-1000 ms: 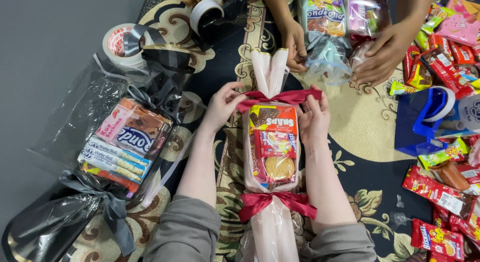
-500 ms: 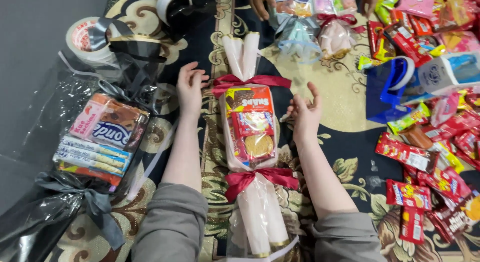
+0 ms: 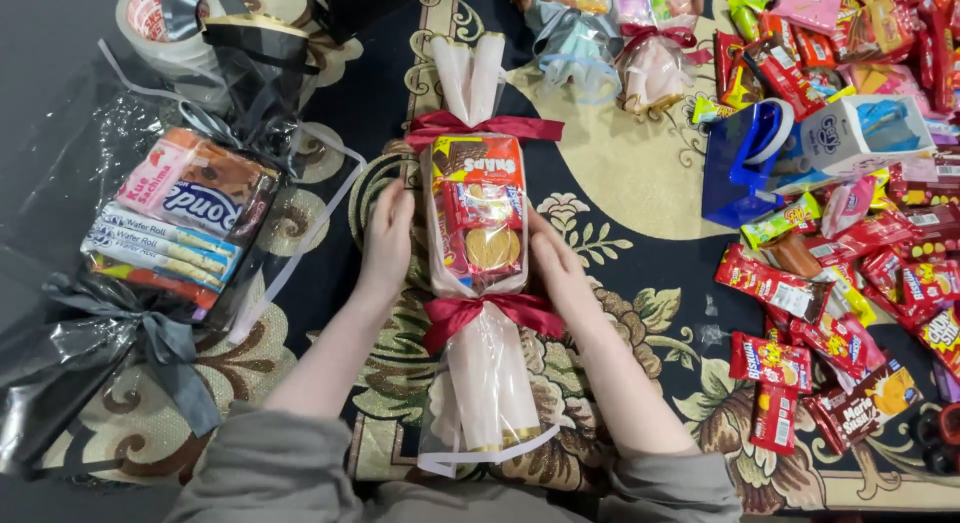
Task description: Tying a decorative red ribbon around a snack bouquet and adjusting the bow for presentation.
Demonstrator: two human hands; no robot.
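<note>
Head view | your left hand and right hand lie flat, fingers open, flanking the clear cellophane snack parcel with red ribbons on the patterned carpet, steadying it

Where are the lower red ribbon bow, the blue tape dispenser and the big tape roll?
lower red ribbon bow [image 3: 487, 313], head view, on its knot.
blue tape dispenser [image 3: 738, 173], head view, on its side wall.
big tape roll [image 3: 160, 23], head view, on its top face.
</note>
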